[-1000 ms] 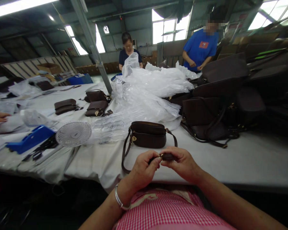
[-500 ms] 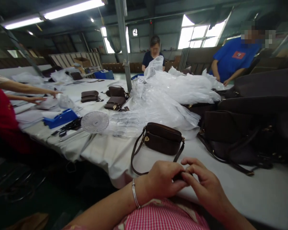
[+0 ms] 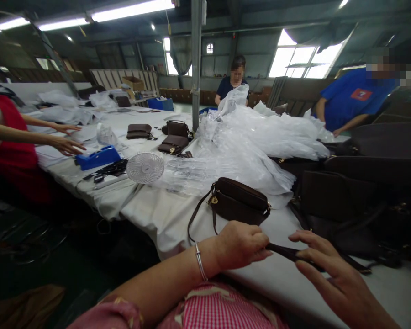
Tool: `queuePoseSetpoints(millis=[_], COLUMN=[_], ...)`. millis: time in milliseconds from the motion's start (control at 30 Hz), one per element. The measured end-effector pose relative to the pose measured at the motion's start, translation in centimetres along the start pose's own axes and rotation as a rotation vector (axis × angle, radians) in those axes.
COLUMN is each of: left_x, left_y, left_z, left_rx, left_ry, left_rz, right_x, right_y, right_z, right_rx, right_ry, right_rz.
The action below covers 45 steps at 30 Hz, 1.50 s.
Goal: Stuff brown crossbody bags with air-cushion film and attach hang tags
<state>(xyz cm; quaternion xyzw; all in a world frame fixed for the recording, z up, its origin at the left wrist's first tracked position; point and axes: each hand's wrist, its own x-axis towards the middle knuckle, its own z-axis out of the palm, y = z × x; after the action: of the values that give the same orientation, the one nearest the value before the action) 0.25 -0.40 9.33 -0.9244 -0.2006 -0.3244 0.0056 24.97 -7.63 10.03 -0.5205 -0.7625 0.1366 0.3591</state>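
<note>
A small dark brown handbag with gold hardware sits on the white-covered table in front of me, one side of its strap looping down on the left. My left hand is closed around a dark strap just below the bag. From that fist the strap runs right, stretched out, into my right hand, where it passes between the thumb and the curled fingers. My right index finger is lifted away from it. Where the strap joins the bag is hidden behind my left hand.
Clear plastic bags are heaped behind the handbag. Dark bags pile up on the right. Leftward are a round fan, a blue tape dispenser and smaller brown bags. A co-worker's hands reach in from the left; two people stand across the table.
My hands were together over the strap; the right has moved away to the right, drawing out a length of strap between them. The view has swung slightly left.
</note>
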Motion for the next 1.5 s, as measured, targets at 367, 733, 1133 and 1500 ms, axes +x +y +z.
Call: queuePoseSetpoints(millis=[367,733,1133,1500], left_x=[-1.5,-1.2,-6.5,-3.8], left_y=[-3.2,-3.1,-13.6,-11.1], left_z=[-1.5,-2.1,0.4,-2.4], left_rx=[0.045,-0.170,-0.707,-0.699], left_ry=[-0.012,0.044,0.244,0.001], left_rz=[-0.119,-0.107,-1.109,-1.026], right_x=[0.7,4.0,3.7,2.9], right_y=[2.8,-3.7,-5.5,-6.8], right_z=[-2.0,4.7,7.3,9.8], right_rx=[0.094,0.404,0.798,0.497], right_ry=[0.117,-0.200,-0.310,-0.404], right_rz=[0.051,0.402,0.444,0.214])
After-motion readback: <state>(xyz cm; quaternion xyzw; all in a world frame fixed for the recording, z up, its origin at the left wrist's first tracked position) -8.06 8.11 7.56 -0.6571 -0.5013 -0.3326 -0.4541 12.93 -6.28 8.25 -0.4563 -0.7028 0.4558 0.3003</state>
